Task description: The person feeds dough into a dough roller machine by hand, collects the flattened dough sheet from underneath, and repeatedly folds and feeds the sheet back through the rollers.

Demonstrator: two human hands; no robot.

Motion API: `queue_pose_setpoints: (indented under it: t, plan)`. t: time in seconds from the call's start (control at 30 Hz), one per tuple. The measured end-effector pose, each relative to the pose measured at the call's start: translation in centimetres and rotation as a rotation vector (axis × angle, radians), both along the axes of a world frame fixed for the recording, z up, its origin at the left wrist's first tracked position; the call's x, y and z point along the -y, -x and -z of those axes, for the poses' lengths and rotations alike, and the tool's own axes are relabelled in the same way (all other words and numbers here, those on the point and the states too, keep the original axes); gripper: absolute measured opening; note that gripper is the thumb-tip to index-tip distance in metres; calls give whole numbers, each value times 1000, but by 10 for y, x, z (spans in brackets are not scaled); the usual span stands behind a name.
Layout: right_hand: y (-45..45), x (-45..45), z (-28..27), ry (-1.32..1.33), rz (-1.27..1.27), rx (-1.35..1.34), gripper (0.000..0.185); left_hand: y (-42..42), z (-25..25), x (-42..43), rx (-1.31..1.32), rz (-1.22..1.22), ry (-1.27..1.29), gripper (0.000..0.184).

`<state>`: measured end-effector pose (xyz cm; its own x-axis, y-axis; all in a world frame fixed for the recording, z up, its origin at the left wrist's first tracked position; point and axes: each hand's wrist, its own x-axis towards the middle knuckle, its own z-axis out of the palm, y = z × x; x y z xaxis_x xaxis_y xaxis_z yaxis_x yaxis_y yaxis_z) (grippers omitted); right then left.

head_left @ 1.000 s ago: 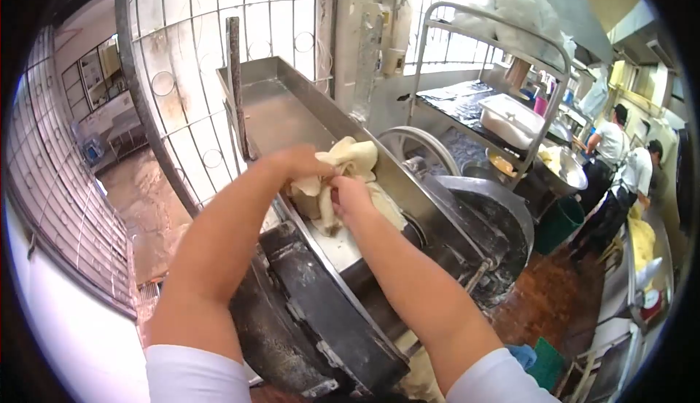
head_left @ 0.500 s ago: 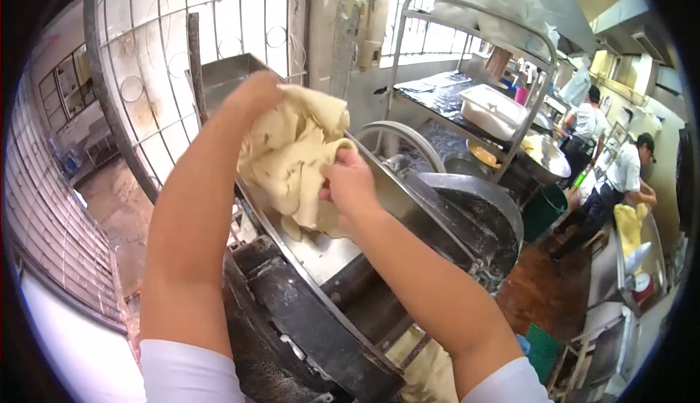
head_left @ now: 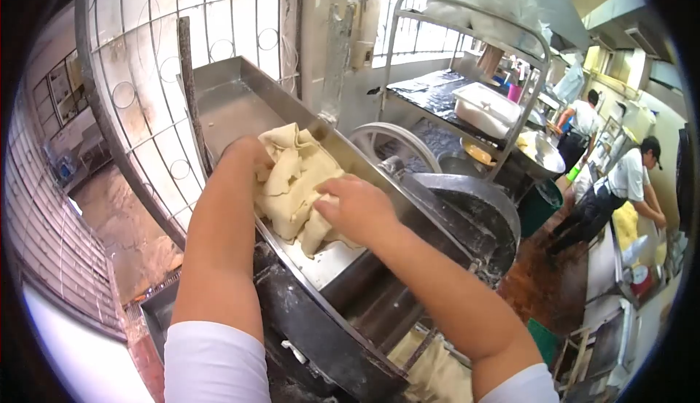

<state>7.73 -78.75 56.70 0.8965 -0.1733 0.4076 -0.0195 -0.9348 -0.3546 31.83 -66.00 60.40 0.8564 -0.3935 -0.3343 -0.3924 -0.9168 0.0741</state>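
One rack (head_left: 430, 91) stands on the room's far right; nearer, left, runs the metal trough (head_left: 227, 113). There the dough (head_left: 293, 188), aloft half a second ago, now lies bunched — seemingly supported again. The right hand (head_left: 357, 208) grips its right edge — the left hand's (head_left: 249, 158) grip I cannot tell.

The left forearm (head_left: 222, 246) slopes steeply up over the left edge of the metal trough (head_left: 224, 104), the arm nearly straight; the left hand (head_left: 252, 154) turns inward at the wrist, its fingers mostly hidden. The right forearm (head_left: 434, 279) runs slantwise from a bent elbow, and the right hand (head_left: 359, 208), back upward, fingers curled, lies between the trough's long edges.
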Motion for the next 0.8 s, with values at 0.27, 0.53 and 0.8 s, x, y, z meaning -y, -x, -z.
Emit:
queue_pose_setpoints:
  t: [0.27,0.53,0.8]
  plan:
    - [0,2,41,73,49,-366,27,7,-3,-7,-79,-228,238,51]
    - [67,29,3,-22,-20,-516,34,31,17,6,-474,356,276,55]
    - [218,121,16,-923,88,423,18,104,8,5,-1008,188,728,52]
